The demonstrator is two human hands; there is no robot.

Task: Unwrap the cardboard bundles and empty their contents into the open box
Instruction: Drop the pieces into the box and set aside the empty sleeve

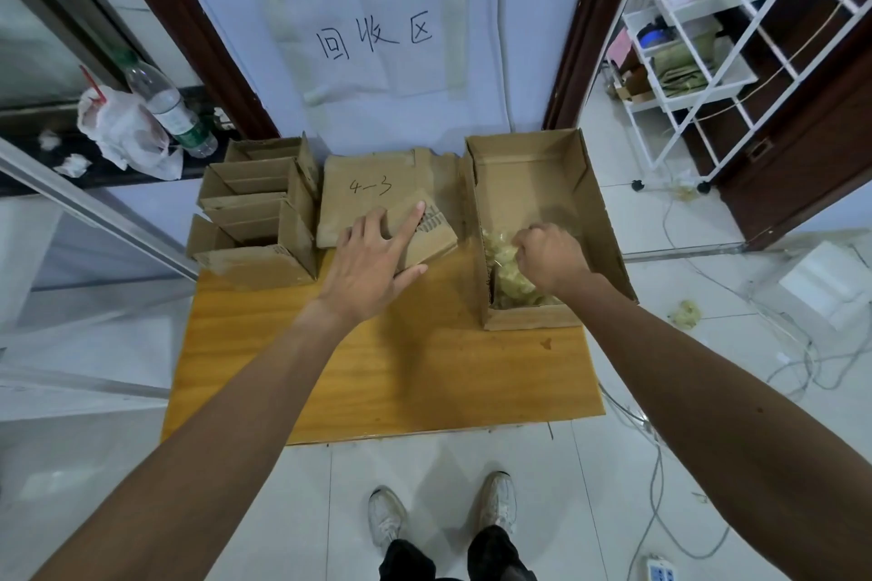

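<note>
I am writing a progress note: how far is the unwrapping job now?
Done: some pale contents lie at the near end of the open box, and flattened cardboard marked 4-3 lies mid-table. In hand: the right hand grips those contents; the left hand presses flat on a small cardboard piece. Left: perhaps the small cartons at left; their insides are hard to see.

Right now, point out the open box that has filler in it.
The big box on the right, where the right hand grips yellowish filler. The three small boxes on the left show none.
</note>
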